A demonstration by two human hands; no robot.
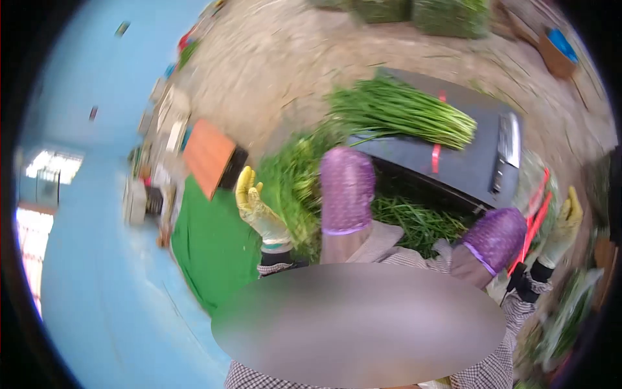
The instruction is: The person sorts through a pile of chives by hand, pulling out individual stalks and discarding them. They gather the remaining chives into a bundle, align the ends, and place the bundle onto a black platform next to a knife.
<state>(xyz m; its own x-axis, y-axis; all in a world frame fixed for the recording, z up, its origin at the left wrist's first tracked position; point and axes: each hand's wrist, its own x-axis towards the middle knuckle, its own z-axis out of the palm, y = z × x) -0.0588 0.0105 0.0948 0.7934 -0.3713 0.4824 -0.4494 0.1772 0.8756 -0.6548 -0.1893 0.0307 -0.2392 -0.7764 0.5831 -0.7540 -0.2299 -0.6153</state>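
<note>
My left hand, in a white glove with yellow fingers, is raised at the left beside a heap of loose leafy greens. Its fingers are stretched out and hold nothing. Far to the right is my right hand, gloved the same way, fingers extended and grasping nothing visible. Close to it hang red strips. Between the hands, a bunch of long green stalks, like garlic chives, lies across a low dark table. A broad-bladed knife rests at the table's right end.
Purple covers are on my knees, near the table. More cut greens lie between my legs. An orange-topped box stands on the left by a green sheet. Wrapped green bundles sit at the back.
</note>
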